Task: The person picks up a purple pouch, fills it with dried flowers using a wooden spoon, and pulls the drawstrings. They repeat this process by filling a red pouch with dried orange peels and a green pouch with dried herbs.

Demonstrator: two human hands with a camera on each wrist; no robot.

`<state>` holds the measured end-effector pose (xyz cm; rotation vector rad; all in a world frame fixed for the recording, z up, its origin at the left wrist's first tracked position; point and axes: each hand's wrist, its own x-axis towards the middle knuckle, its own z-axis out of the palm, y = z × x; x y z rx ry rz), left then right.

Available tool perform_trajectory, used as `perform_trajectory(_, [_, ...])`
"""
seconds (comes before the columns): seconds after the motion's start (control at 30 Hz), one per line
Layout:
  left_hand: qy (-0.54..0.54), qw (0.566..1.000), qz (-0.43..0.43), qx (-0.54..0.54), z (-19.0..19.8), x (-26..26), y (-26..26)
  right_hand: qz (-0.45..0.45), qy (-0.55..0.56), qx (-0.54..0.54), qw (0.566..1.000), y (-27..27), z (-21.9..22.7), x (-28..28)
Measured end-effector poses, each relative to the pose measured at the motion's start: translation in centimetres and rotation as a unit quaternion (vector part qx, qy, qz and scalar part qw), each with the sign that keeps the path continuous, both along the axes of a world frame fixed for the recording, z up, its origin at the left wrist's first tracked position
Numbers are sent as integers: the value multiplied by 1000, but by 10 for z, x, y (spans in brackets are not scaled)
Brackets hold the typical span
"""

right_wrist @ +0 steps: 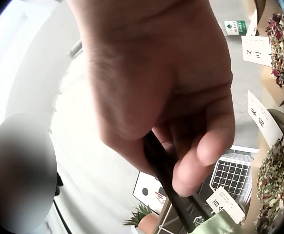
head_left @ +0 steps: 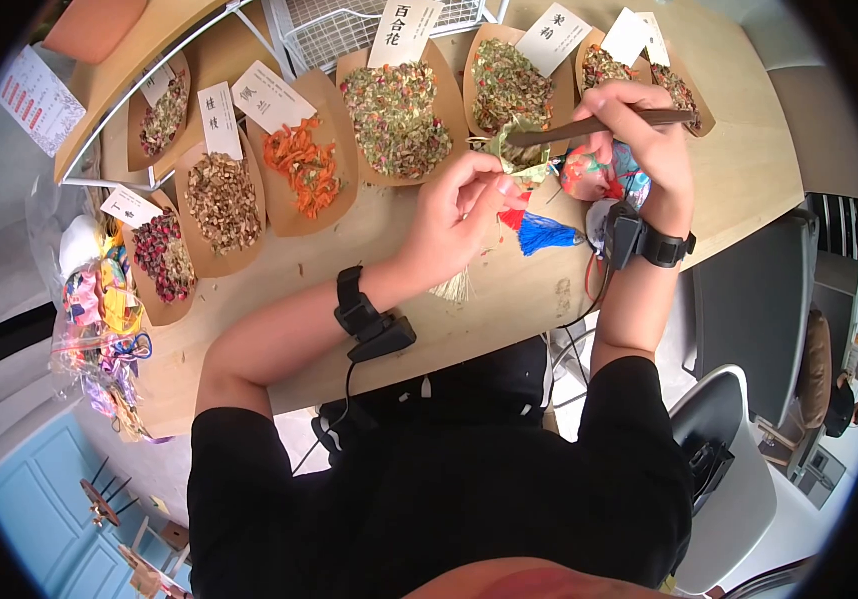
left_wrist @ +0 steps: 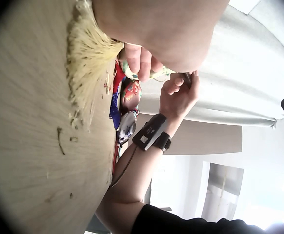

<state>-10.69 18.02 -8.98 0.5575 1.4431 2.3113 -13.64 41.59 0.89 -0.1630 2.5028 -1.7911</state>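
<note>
My left hand (head_left: pixel 457 215) pinches the rim of a small pale-green cloth pouch (head_left: pixel 527 175) over the table. In my right hand (head_left: pixel 647 135) are dark wooden tongs (head_left: pixel 604 124), held near their middle, with the tips at the pouch's mouth. Two dark arms of the tongs (right_wrist: pixel 169 175) show in the right wrist view, angled down to the green cloth (right_wrist: pixel 219 225). A cream tassel (left_wrist: pixel 86 53) hangs below the left hand. Behind the hands lie a red floral pouch (head_left: pixel 586 172) and a blue tassel (head_left: pixel 547 234). My fingers partly hide the green pouch.
Brown paper trays of dried herbs stand along the back with name cards, including orange petals (head_left: pixel 304 168), wood chips (head_left: pixel 221 203) and rosebuds (head_left: pixel 162 255). A plastic bag of colourful pouches (head_left: pixel 99 319) sits at the left. Herb crumbs (left_wrist: pixel 60 141) dot the table (head_left: pixel 279 299).
</note>
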Motion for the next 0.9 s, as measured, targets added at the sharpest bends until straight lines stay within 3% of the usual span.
perform_trajectory(0.07, [5,1000,-3,-8,-1,1,-1,6,-17,44,999,-8,4,3])
perform_trajectory(0.17, [22,1000,-12,-18,0,1,-4,-32,54,-5,998,-13,7,14])
perform_trajectory(0.2, [24,1000,-13,-16,0,3,-4,-1,64,-8,998,-12,15,16])
perform_trajectory(0.33, [51,998,-1,-27,8,15,-12,13,33,92,995,-37,33,31])
perform_trajectory(0.43, [89,996,19,-20,21,28,-24,-11,81,46,996,-53,55,55])
perform_trajectory(0.6, [106,993,50,-28,52,71,-57,101,154,202,962,-96,91,81])
perform_trajectory(0.7, [97,990,94,-31,65,100,-80,52,223,-36,973,-99,98,109])
perform_trajectory(0.77, [103,985,129,-51,69,118,-98,49,242,-131,960,-97,107,125])
perform_trajectory(0.83, [124,974,168,-88,73,132,-117,36,346,-25,937,-106,115,127])
perform_trajectory(0.87, [119,971,188,-82,75,141,-125,-8,334,-41,942,-122,112,132])
perform_trajectory(0.9, [114,968,210,-76,76,150,-131,11,335,-18,942,-127,103,129])
